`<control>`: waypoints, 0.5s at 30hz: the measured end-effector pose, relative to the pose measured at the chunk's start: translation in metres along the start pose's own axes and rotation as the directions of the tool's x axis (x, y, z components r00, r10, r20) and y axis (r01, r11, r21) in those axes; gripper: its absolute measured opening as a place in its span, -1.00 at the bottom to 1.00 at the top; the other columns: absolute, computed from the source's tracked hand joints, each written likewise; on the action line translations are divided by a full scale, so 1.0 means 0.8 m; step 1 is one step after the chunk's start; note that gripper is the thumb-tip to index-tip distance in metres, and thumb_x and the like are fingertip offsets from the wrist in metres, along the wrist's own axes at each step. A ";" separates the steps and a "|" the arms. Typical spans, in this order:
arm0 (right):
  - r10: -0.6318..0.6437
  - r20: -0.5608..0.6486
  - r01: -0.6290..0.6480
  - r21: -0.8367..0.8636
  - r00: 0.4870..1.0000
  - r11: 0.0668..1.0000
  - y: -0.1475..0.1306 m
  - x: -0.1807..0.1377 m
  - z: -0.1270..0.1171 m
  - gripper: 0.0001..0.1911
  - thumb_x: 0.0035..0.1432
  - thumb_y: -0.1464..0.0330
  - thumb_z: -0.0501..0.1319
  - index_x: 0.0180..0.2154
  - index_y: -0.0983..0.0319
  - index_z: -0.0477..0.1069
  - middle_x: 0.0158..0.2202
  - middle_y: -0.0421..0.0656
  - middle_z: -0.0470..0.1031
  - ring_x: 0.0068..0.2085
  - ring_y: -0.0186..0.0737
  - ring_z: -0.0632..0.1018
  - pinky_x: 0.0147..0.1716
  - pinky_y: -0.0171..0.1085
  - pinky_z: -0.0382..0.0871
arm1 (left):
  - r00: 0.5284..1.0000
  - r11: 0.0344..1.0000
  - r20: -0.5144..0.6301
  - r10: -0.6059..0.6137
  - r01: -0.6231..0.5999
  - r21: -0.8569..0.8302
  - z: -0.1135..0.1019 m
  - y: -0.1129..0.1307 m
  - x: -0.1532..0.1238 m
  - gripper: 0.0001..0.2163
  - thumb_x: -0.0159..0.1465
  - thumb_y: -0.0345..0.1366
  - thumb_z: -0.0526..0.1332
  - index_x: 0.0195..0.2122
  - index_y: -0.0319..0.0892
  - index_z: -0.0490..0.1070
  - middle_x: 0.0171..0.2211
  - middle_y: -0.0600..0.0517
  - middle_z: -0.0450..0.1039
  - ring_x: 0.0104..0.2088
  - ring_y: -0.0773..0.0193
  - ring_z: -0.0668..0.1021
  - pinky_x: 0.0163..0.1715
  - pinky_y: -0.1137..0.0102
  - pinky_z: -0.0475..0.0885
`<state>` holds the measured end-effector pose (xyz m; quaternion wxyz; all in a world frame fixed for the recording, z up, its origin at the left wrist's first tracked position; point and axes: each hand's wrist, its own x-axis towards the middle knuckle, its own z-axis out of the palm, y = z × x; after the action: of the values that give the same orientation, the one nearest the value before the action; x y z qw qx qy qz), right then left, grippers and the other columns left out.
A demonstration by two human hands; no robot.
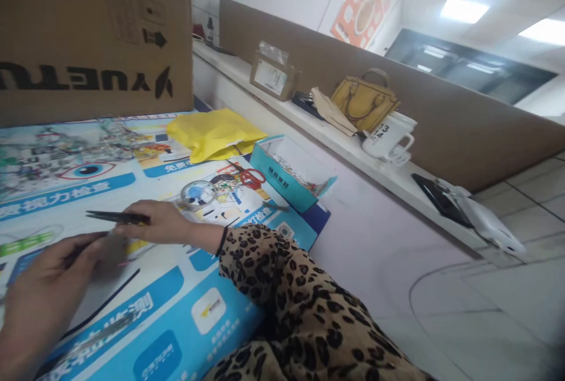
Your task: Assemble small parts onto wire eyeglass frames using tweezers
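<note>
My right hand (165, 225), in a leopard-print sleeve, pinches a pair of thin black tweezers (112, 216) that point left over the printed blue poster (176, 310) covering the table. My left hand (48, 292) is low at the left with its fingers closed round a thin dark strand (83, 248); its tips nearly meet the right hand. A black wire (106, 301) lies on the poster below the hands. A small round clear lid (197, 194) rests just beyond my right hand.
A large cardboard box (92, 33) stands at the back left. A yellow bag (214, 133) and a teal tray of small parts (291, 175) lie beyond the hands. On the ledge at right sit a small carton (271, 78), a yellow handbag (364, 101) and white mugs (388, 136).
</note>
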<state>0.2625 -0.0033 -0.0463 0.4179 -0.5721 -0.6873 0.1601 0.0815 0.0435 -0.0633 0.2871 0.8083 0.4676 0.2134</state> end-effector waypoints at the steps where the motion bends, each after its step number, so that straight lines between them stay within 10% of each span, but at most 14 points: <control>1: 0.016 0.017 -0.016 -0.011 1.000 1.000 -0.002 -0.001 -0.001 -0.86 0.07 0.30 0.21 -0.36 0.22 0.30 -0.46 -0.32 0.29 -0.42 -0.44 0.35 -0.44 -0.47 0.20 | 0.995 0.995 -0.029 -0.094 0.092 -0.044 -0.008 0.029 -0.004 -0.71 0.14 -0.01 -0.01 -0.22 0.04 0.36 -0.22 0.14 0.49 -0.21 0.09 0.50 -0.17 0.23 0.41; 4: 0.010 0.044 -0.008 -0.049 0.999 0.999 -0.002 -0.003 -0.002 -0.85 0.08 0.28 0.19 -0.35 0.23 0.31 -0.43 -0.28 0.32 -0.38 -0.42 0.37 -0.40 -0.46 0.23 | 0.993 0.987 -0.008 -0.117 0.116 -0.116 -0.024 0.068 -0.012 -0.76 0.09 -0.06 0.02 -0.32 0.00 0.37 -0.23 0.10 0.47 -0.20 0.06 0.49 -0.12 0.18 0.37; 15: -0.109 0.106 0.130 -0.219 0.988 0.967 0.002 -0.007 0.008 -0.87 0.10 0.30 0.15 -0.33 0.22 0.34 -0.35 -0.16 0.40 -0.24 -0.28 0.40 -0.21 -0.32 0.24 | 0.997 0.990 0.004 0.073 -0.072 -0.121 -0.016 0.030 -0.008 -0.80 0.12 -0.16 0.04 -0.34 -0.10 0.37 -0.27 0.02 0.45 -0.21 0.13 0.47 -0.14 0.30 0.33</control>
<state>0.2585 -0.0060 -0.0537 0.3269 -0.5653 -0.7529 0.0820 0.0855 0.0317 -0.0384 0.3293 0.8069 0.4231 0.2480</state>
